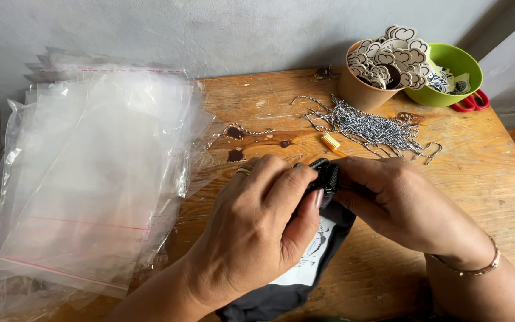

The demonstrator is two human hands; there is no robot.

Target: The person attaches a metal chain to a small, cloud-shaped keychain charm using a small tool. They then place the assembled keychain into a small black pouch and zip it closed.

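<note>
I've got both hands meeting over the wooden table [484, 173]. My left hand [257, 226] arches knuckles-up, fingers pinched tight on the bunched top of the black fabric pouch [323, 238]. My right hand [400, 203] curls in from the other side, fingertips clamping the same black fold [329, 176].

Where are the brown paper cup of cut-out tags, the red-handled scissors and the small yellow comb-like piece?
brown paper cup [362, 90]: head view, on its bare side wall.
red-handled scissors [472, 102]: head view, on the handle loops.
small yellow comb-like piece [331, 143]: head view, on its middle.
</note>
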